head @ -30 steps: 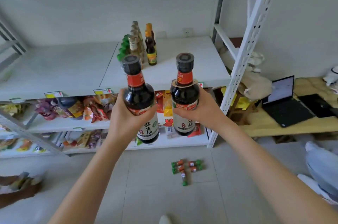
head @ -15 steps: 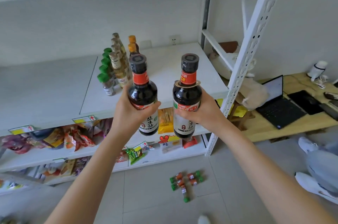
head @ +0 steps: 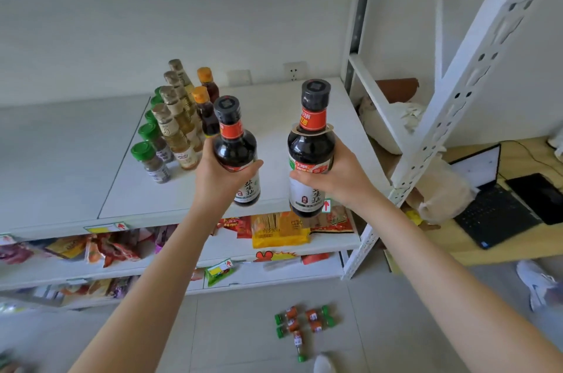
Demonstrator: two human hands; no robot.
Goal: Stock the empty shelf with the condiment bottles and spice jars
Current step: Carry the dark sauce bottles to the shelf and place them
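My left hand (head: 217, 173) grips a dark soy sauce bottle (head: 236, 148) with a black cap and red neck band, held upright over the front of the white shelf (head: 274, 116). My right hand (head: 338, 176) grips a second, like bottle (head: 310, 147) beside it, slightly higher. On the shelf behind the left bottle stand rows of green-capped spice jars (head: 150, 162), pale vinegar bottles (head: 175, 132) and two orange-capped dark bottles (head: 205, 110). Several small red spice jars (head: 301, 324) with green caps lie on the floor tiles.
Lower shelves (head: 274, 250) hold snack packets. A white perforated upright (head: 426, 153) frames the shelf's right side. Right of it a wooden bench (head: 487, 244) carries a black laptop (head: 493, 199). A person's white shoe (head: 539, 284) is at the far right.
Both bottles have risen from below the shelf edge to above it and moved forward over the shelf. The view has come closer to the shelf.
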